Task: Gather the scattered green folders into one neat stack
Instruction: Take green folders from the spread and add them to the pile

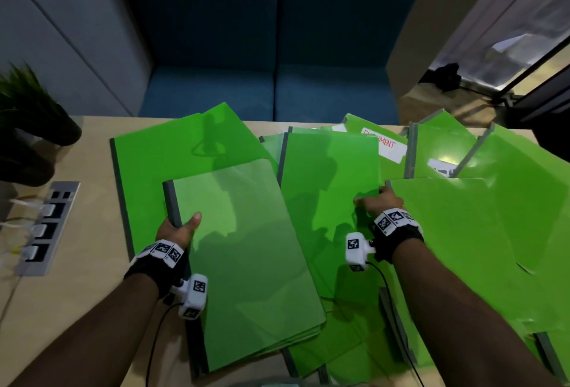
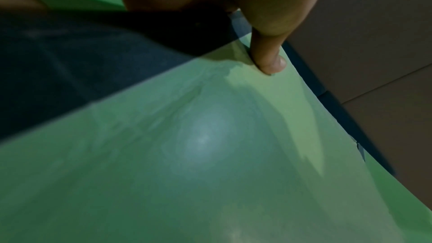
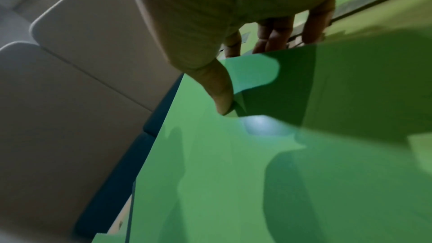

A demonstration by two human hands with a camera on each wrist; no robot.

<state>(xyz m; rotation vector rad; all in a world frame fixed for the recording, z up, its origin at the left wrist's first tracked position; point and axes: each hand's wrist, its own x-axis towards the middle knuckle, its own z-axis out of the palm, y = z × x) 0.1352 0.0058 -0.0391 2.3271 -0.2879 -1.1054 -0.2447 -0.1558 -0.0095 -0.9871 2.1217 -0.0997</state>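
Note:
Green folders with grey spines lie spread over the wooden table (image 1: 92,189). My left hand (image 1: 179,228) grips the spine edge of a small stack of folders (image 1: 253,257) near the front, thumb on the top cover (image 2: 268,56), the other fingers underneath. My right hand (image 1: 377,201) pinches the right edge of a middle folder (image 1: 330,183); in the right wrist view the thumb (image 3: 222,99) presses on its cover (image 3: 210,173) and the other fingers go beneath it. A large folder (image 1: 172,152) lies under the stack at left. More folders (image 1: 493,201) fan out at right, one with a white label (image 1: 385,144).
A grey power strip (image 1: 46,229) with white plugs is set in the table at left. A potted plant (image 1: 27,115) stands at the far left. A blue sofa (image 1: 265,56) sits beyond the table's far edge. Bare tabletop shows at front left.

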